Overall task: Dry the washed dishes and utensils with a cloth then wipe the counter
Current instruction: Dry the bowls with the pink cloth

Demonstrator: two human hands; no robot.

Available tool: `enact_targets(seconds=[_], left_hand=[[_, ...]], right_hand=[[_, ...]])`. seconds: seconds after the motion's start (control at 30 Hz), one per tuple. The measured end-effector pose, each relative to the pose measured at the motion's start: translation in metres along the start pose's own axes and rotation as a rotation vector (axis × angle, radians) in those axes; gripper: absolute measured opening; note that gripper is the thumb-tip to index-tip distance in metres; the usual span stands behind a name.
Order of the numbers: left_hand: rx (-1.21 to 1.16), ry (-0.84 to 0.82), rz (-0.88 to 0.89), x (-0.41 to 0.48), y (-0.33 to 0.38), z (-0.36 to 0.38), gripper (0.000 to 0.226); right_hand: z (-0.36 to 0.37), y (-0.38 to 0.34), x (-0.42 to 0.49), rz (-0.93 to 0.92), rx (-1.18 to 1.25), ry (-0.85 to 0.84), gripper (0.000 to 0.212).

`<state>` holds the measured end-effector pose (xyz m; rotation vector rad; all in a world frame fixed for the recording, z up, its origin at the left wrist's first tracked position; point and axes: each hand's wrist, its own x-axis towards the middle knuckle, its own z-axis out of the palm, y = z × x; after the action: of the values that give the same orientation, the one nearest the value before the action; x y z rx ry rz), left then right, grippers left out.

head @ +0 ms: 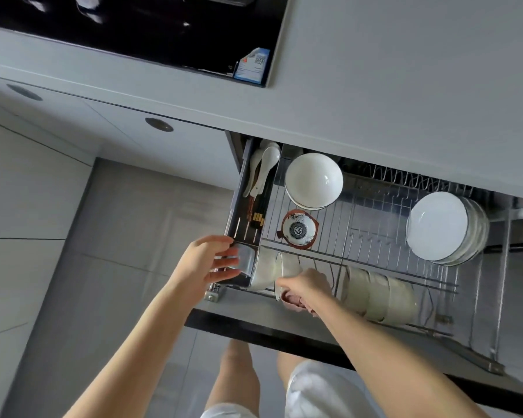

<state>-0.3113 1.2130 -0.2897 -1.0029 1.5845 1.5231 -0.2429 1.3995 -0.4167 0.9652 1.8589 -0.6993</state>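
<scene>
While left hand (213,260) grips steel cup (245,260) and right hand (305,289) pinches bowl (289,263) rim, front-left corner of rack (360,206): rim-only hold risks slip, chipping.

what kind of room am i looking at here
Most likely a home kitchen: a black glass cooktop sits in the grey counter, and below it a pulled-out wire rack drawer holds white ceramic bowls and stacked white plates.

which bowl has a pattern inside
The small red-brown bowl beside the cutlery tray, in front of the white stack: it has a dark round emblem inside. The others are plain.
</scene>
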Motion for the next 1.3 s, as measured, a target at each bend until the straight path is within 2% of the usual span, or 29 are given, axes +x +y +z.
enact_targets(seconds=[0.2, 0.27, 0.33, 0.37, 0.47, 0.57, 0.63, 0.7, 0.77, 0.87, 1.03, 1.1, 1.2, 1.3], left_hand=[[-0.043, 0.043, -0.040, 0.011, -0.012, -0.017, 0.019], [-0.035, 0.053, -0.043, 0.012, -0.016, -0.022, 0.018], [-0.034, 0.058, -0.039, 0.012, -0.021, -0.027, 0.018], [-0.034, 0.062, -0.037, 0.012, -0.023, -0.029, 0.018], [-0.038, 0.077, -0.041, 0.010, -0.028, -0.032, 0.016], [-0.013, 0.091, -0.031, 0.004, -0.030, -0.032, 0.016], [0.058, 0.076, 0.002, -0.003, -0.032, -0.033, 0.017], [0.183, 0.048, 0.081, -0.011, -0.033, -0.034, 0.020], [0.346, 0.030, 0.173, -0.021, -0.032, -0.034, 0.025], [0.431, 0.028, 0.252, -0.036, -0.030, -0.040, 0.041], [-0.041, -0.108, 0.426, -0.072, -0.023, -0.087, 0.037], [-0.119, -0.131, 0.496, -0.089, -0.024, -0.120, 0.042], [-0.125, -0.054, 0.571, -0.114, -0.028, -0.186, 0.048], [-0.206, 0.093, 0.626, -0.137, -0.035, -0.267, 0.045]], right_hand=[[0.023, -0.023, 0.012, 0.016, -0.040, -0.009, 0.064], [0.027, -0.027, 0.015, 0.009, -0.031, -0.055, 0.080], [0.033, -0.020, 0.030, -0.007, -0.014, -0.114, 0.109], [0.035, -0.015, 0.038, -0.012, -0.019, -0.124, 0.114], [0.033, -0.010, 0.039, -0.029, -0.003, -0.126, 0.096], [0.022, -0.007, 0.025, -0.073, 0.007, -0.108, 0.053], [0.008, -0.007, 0.011, -0.147, -0.045, -0.068, 0.039], [-0.013, -0.016, -0.014, -0.264, -0.058, 0.007, 0.054], [-0.033, -0.035, -0.051, -0.424, 0.000, -0.030, 0.072], [-0.048, -0.070, -0.108, -0.689, -0.115, -0.136, 0.072], [-0.035, -0.131, -0.189, -0.908, -0.157, -0.269, 0.070], [-0.017, -0.156, -0.216, -0.922, -0.049, -0.331, 0.061], [0.024, -0.199, -0.257, -0.911, 0.145, -0.459, 0.048], [0.088, -0.247, -0.309, -0.985, 0.135, -0.546, 0.048]])
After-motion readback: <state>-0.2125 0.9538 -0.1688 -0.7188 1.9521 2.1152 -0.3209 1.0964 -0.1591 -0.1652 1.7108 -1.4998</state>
